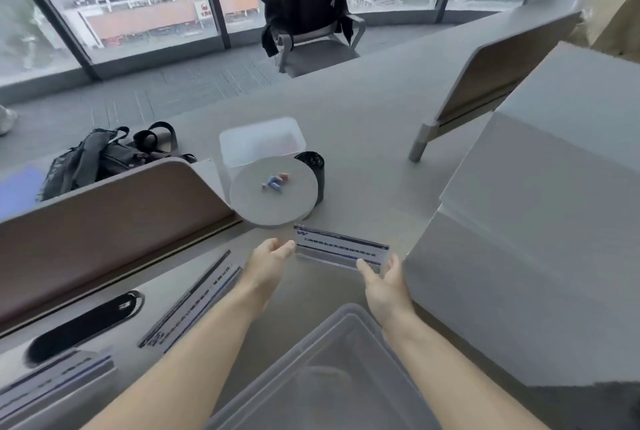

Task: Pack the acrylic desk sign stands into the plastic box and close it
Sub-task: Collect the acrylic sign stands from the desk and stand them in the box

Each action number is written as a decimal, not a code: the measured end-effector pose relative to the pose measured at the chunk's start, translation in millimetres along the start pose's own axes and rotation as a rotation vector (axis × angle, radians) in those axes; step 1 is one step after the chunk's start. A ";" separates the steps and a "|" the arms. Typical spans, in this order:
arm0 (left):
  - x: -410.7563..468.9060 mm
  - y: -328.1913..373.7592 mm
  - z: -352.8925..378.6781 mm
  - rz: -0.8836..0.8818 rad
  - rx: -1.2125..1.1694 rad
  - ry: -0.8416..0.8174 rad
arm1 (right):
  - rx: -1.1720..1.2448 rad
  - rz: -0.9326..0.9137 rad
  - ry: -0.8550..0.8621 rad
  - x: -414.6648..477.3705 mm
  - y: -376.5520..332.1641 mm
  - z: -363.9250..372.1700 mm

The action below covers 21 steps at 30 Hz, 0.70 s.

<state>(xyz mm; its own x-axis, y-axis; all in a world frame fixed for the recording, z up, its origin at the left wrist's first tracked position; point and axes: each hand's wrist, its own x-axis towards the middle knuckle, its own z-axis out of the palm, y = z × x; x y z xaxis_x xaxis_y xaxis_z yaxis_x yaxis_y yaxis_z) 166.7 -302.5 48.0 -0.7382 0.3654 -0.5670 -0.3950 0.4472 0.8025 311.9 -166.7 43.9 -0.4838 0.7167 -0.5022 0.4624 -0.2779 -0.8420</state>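
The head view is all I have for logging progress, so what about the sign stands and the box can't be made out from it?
- Sign stand between left hand and right hand: its print is blurred, and firm grip or mere touch is unclear.
- Plastic box: cut off by the bottom edge; contents lost behind its cloudy walls.
- Stands at lower left: motion-blurred and cropped, so no count.
- Lid: cannot be identified.

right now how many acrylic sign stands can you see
3: one sign stand between the left hand and right hand, one flat on the desk at left, one at bottom left. More may be hidden.
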 end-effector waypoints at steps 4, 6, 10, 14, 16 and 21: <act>44.8 -16.5 19.1 -0.010 0.022 0.007 | 0.029 0.036 0.010 36.0 16.5 12.5; 62.5 -24.0 26.9 0.009 0.030 -0.018 | 0.052 0.024 0.012 50.8 23.3 15.8; 74.6 -28.9 36.1 0.084 0.005 0.001 | 0.053 0.005 0.023 68.4 36.8 18.9; 69.3 -43.0 28.7 0.178 0.219 0.161 | -0.002 -0.057 0.035 62.4 45.1 18.0; 56.6 -50.1 18.1 0.236 0.308 0.244 | -0.054 -0.090 0.023 49.0 44.6 15.4; -1.8 -46.1 -23.8 0.392 0.425 0.265 | -0.158 -0.190 0.045 8.4 37.6 5.9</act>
<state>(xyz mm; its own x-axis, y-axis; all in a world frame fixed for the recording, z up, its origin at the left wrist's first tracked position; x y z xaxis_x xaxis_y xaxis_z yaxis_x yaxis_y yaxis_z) 173.2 -343.2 16.5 -0.9159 0.3774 -0.1369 0.1434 0.6261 0.7664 320.8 -174.9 6.9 -0.5412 0.7751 -0.3260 0.4784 -0.0350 -0.8775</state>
